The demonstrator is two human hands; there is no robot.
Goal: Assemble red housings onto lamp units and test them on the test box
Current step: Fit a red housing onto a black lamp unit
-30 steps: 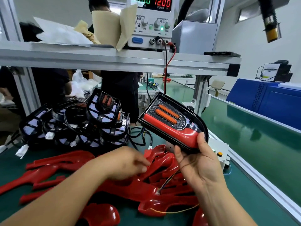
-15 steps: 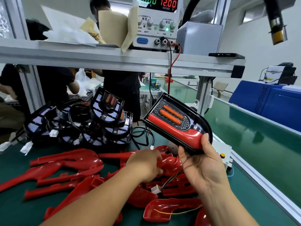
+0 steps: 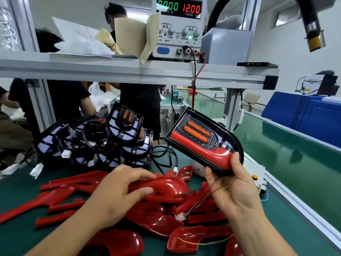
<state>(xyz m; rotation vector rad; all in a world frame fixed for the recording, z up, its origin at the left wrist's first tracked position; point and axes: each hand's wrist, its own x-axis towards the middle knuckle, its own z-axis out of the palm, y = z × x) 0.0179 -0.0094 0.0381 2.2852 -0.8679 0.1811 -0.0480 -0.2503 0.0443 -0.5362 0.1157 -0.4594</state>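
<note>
Wide on the green bench (image 3: 295,228), with a grey shelf (image 3: 129,71) across the top, and up there the power supply (image 3: 180,26) is lit. Down on the mat a sprawl of loose red housings (image 3: 60,196) fills the foreground, with a heap of bare lamp units (image 3: 96,141) behind it on the left. Now the action: the right hand (image 3: 234,187) has a lamp unit (image 3: 201,141) raised clear of the bench and tilted face-up. Its thumb presses the glossy red nose, its fingers curl behind the black rim, and the red trim looks fitted on this one. The left hand (image 3: 120,189) is down in the pile, fingers laid over one red housing (image 3: 166,185) with the thumb against its edge, pinching it. These shells look thin, light and slick, with skinny prongs that could snap or snag, so I'd take one by the broad curved body. The lamp reads stiffer and heavier, best held by the rim, off the lens. The white test box (image 3: 256,174) peeks out behind the lamp, orange button showing. A small white connector (image 3: 180,217) trails on thin wires below the right palm. Readable: red "12.00", "VOLTAGE", "CURRENT", "COARSE", "FINE", "OUTPUT".
</note>
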